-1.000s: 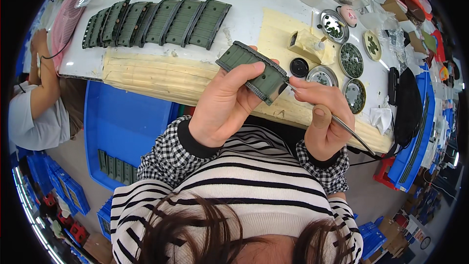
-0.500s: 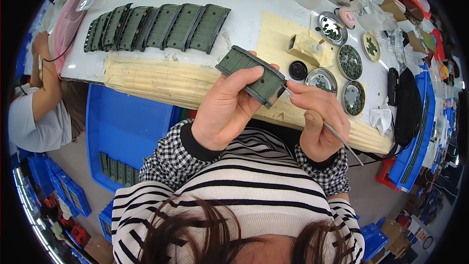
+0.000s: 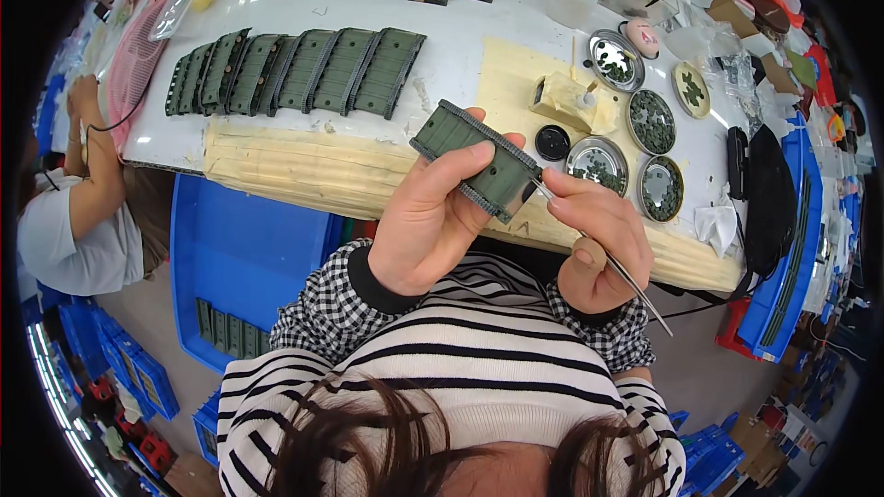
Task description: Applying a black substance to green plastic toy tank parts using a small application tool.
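My left hand (image 3: 424,212) is closed around a green camouflage-patterned plastic panel (image 3: 479,158) with dark ribbed strips along its long edges. The thumb lies on its face and the fingers are behind it. In my right hand (image 3: 599,235) are slim metal tweezers (image 3: 635,287), gripped near the front, with the rear end slanting down to the right. Their tip touches or nearly touches the panel's right end, beside a ribbed edge; anything pinched there is too small to make out. The thumb of that hand wears a tan covering.
Similar panels (image 3: 387,74) stand in a row on the white table (image 3: 442,55), with more behind. Round tins (image 3: 652,121) of small green pieces, a black cap (image 3: 552,142) and a tape-wrapped holder (image 3: 564,103) sit at right. A blue bin (image 3: 249,221) is below left. Another person (image 3: 78,230) sits far left.
The view has shifted slightly, so the table's things appear a little lower. Both hands stay at the panel, and the tweezers' tip remains by its right end.
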Tool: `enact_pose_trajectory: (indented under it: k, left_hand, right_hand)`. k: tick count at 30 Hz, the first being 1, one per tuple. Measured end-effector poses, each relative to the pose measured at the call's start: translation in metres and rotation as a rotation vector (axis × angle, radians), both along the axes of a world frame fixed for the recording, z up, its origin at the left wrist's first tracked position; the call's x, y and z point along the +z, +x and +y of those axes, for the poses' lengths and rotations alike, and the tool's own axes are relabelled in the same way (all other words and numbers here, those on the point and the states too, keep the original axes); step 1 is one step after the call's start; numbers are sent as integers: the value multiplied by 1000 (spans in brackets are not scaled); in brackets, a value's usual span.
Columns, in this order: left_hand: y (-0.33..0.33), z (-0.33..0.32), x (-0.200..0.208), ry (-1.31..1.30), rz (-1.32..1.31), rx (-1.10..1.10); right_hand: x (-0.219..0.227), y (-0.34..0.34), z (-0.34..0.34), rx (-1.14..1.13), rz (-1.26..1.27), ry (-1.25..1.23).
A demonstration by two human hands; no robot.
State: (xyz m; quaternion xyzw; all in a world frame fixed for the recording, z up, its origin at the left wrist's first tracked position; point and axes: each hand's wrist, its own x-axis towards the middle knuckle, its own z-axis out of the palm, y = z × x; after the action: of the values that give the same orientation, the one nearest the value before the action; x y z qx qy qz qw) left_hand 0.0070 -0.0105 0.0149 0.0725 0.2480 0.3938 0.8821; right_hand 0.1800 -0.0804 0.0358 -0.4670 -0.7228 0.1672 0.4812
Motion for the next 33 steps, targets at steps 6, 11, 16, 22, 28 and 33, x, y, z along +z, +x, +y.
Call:
enact_pose_trajectory:
  k: [6, 11, 16, 22, 28, 33]
  left_hand:
    - [0, -1, -1, 8, -10, -5]
    - [2, -3, -2, 9, -18, 18]
    - [6, -5, -3, -4, -56, 36]
    - [6, -5, -6, 6, -88, 38]
    - [5, -5, -6, 18, -82, 27]
    - [6, -6, -6, 28, -91, 32]
  right_hand:
    - [-3, 0, 1, 12, -7, 45]
    - [-6, -3, -1, -27, -31, 65]
    - [-16, -7, -1, -79, -28, 129]
    - [-15, -9, 0, -92, -57, 149]
    - [-17, -9, -1, -100, -63, 166]
    - [-21, -9, -1, -112, -36, 196]
